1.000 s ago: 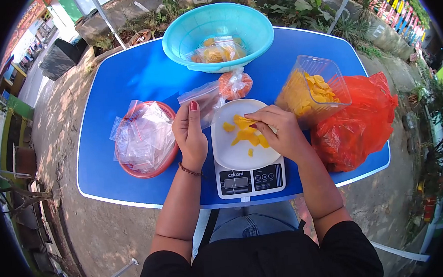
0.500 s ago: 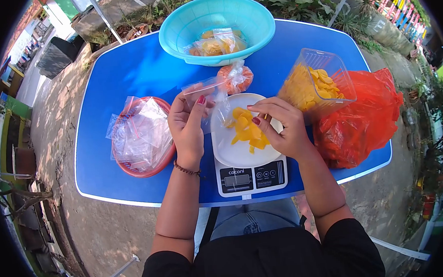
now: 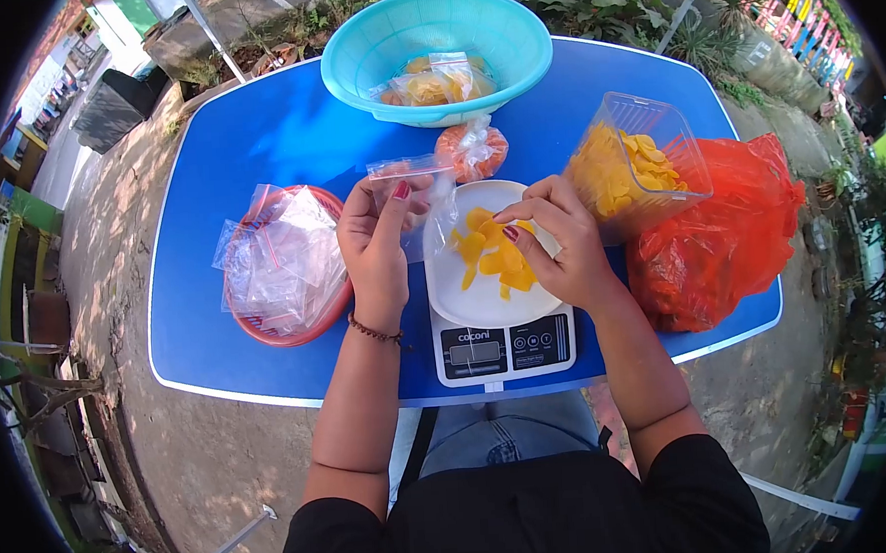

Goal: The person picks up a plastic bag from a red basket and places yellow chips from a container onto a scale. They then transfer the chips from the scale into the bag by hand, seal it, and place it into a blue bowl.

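Note:
My left hand (image 3: 377, 250) is closed on a clear plastic zip bag (image 3: 419, 168), which hangs over the left edge of the white plate (image 3: 454, 301). Several yellow chips (image 3: 502, 258) lie loose on that plate, which rests on a kitchen scale (image 3: 505, 348). Over the plate's right side is my right hand (image 3: 562, 245), its thumb and index finger a little apart right above the chips. No chip shows between those fingertips.
Left of the plate, a red basket (image 3: 339, 307) holds empty clear bags. Behind stand a turquoise basket (image 3: 362, 60) with filled bags and a tied bag of orange contents (image 3: 472, 153). To the right are a clear container (image 3: 645, 116) of chips and a red plastic bag (image 3: 712, 252).
My right hand has shifted slightly, its fingertips lower over the chips. My left hand keeps the zip bag in nearly the same place, its opening edge now more level.

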{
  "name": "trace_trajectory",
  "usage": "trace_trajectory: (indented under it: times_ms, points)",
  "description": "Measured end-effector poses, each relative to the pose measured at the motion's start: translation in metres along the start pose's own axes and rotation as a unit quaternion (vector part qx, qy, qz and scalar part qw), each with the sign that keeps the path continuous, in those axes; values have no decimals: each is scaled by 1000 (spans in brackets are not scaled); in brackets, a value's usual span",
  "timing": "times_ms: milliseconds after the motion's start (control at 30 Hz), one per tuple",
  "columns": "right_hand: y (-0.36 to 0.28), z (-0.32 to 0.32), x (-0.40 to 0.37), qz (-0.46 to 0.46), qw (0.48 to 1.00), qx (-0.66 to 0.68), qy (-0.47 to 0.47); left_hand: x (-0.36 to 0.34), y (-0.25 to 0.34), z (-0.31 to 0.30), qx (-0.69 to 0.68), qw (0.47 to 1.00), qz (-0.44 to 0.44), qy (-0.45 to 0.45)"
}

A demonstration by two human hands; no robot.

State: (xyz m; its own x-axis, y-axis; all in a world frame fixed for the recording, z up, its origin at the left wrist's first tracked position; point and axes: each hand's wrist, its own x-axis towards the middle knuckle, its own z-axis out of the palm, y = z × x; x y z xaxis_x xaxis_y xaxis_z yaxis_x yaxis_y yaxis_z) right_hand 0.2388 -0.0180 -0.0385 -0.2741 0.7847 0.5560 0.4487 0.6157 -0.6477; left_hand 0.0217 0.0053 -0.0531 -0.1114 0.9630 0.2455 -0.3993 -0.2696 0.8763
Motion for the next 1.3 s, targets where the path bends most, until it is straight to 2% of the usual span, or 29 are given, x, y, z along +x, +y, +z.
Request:
trace_trajectory:
  times_ms: [167,267,367,467,567,767,867,1067,1300]
  points:
    - [-3,-1,2,8,999,-40,-10,0,1,2,15,1000,1,12]
    - [6,1,0,-70,996,-59,-3,-1,2,2,4,1000,6,9]
    - [2,8,-2,-43,999,-28,16,0,0,-1,13,1000,11,3]
    - [-3,1,3,-87,989,-117,-11,-1,2,2,12,1000,2,10]
    - [-16,-3,3,-42,985,-164,-41,0,3,3,7,1000,3,8]
    - [-2,3,-2,-26,988,-120,-90,-1,2,2,17,1000,3,10]
    - [-7,1,-1,-65,990,-82,-97,-1,2,2,21,1000,1,5]
    - [0,1,-1,-25,994,-100,-38,-2,2,3,10,1000,-2,-1]
    - [2,4,-1,-30,994,-99,-30,-1,2,2,9,1000,-4,6]
